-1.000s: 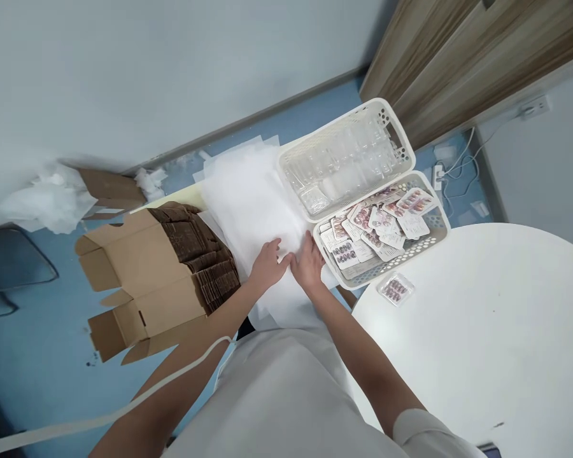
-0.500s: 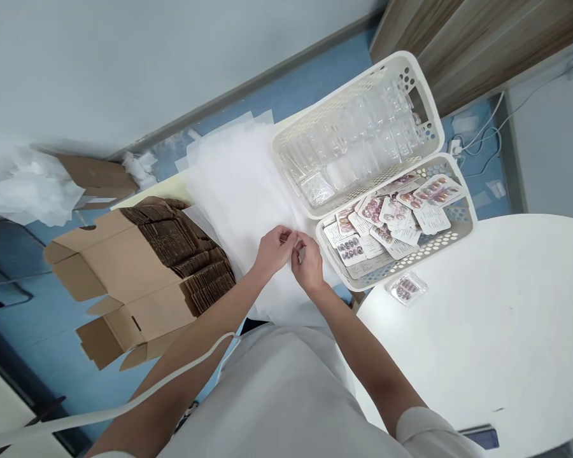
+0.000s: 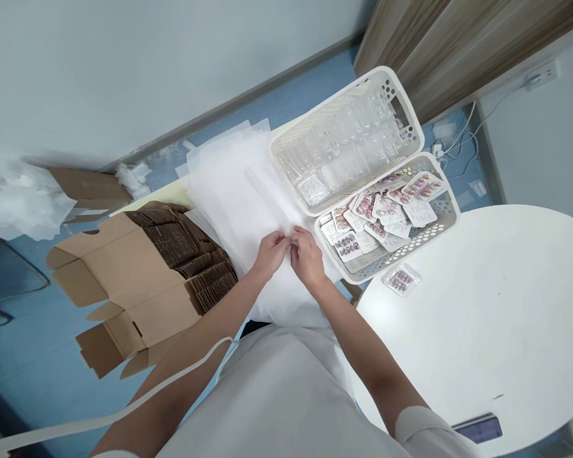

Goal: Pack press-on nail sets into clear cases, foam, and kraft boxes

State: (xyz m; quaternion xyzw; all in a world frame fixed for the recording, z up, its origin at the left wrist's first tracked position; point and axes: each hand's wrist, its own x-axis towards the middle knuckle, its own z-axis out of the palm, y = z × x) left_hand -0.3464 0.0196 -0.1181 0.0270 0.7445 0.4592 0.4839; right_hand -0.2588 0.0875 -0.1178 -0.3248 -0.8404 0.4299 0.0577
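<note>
My left hand (image 3: 270,253) and my right hand (image 3: 307,257) meet over a stack of thin white sheets (image 3: 219,172). The thumb and fingers of each are pinched together. Whatever lies between the fingertips is too small and pale to name. A faint translucent fold or strip (image 3: 263,191) runs over the sheets just beyond the fingers. Right of my right hand is a white basket (image 3: 386,257) with cards of press-on nails (image 3: 389,207). Behind it, a second basket (image 3: 272,143) holds clear plastic cases (image 3: 348,140).
Flattened cardboard boxes (image 3: 138,273) and a dark brown stack of folded cardboard (image 3: 172,235) lie to the left. On the round white table (image 3: 506,318) are a clear case with nails (image 3: 402,278) and a phone (image 3: 480,429). An open carton (image 3: 88,181) stands on the floor by the wall.
My fingertips have drawn closer, and the right fingers have closed further. A faint translucent strip now shows beyond them on the sheets. The whole view has shifted slightly.
</note>
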